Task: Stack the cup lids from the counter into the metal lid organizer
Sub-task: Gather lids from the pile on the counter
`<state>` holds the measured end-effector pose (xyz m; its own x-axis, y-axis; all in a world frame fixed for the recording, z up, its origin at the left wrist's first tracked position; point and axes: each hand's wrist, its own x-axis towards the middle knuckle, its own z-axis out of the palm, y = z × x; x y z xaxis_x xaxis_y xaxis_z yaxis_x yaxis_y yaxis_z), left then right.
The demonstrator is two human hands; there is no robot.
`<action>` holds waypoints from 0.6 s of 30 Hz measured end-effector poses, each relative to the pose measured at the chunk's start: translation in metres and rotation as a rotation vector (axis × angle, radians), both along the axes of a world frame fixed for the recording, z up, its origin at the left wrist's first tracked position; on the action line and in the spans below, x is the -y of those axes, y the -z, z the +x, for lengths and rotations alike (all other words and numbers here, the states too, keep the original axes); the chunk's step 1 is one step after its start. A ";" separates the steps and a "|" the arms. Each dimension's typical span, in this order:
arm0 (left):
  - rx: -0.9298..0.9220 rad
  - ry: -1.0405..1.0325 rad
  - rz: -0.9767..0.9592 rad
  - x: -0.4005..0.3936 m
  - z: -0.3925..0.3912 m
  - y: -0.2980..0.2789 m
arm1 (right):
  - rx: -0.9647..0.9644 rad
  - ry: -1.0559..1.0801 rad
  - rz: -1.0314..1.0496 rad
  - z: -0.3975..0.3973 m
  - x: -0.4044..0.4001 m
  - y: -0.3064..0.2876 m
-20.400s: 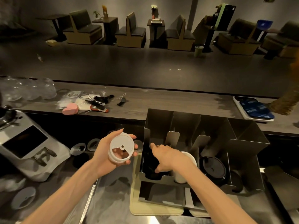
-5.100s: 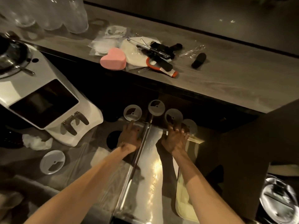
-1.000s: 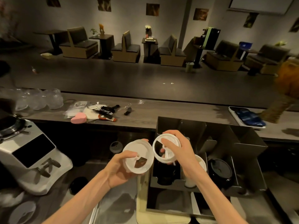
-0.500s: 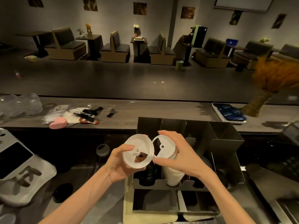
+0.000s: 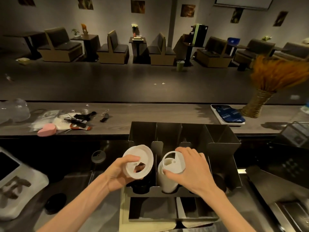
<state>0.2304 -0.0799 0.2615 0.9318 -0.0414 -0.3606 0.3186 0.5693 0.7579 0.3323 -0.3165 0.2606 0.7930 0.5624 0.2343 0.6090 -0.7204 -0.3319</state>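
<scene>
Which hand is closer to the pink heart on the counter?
Left. The left hand, holding a white lid, sits below and right of the pink heart. The right hand is farther right, at the white lid stack in the organizer.

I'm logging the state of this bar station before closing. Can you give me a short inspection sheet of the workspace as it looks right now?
Surface: dark wooden bar counter behind; lower steel worktop in front.
Job's things: metal lid organizer with a white lid stack in its second slot; one clear lid lies on the worktop.
Clutter: pink heart-shaped sponge, pens and plastic wrappers, phone, woven vase.
Grippers: left hand holds a white lid; right hand grips the top lid on the stack.
Cables: nothing seen.
Surroundings: dim café with booth seats and small tables.
</scene>
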 end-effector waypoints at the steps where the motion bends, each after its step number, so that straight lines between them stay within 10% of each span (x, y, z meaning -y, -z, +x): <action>1: 0.000 -0.004 0.008 0.000 0.000 0.001 | 0.014 0.023 -0.020 -0.002 -0.003 0.009; 18: -0.058 -0.048 0.010 -0.013 -0.007 0.015 | 0.243 0.354 0.025 -0.008 -0.035 0.070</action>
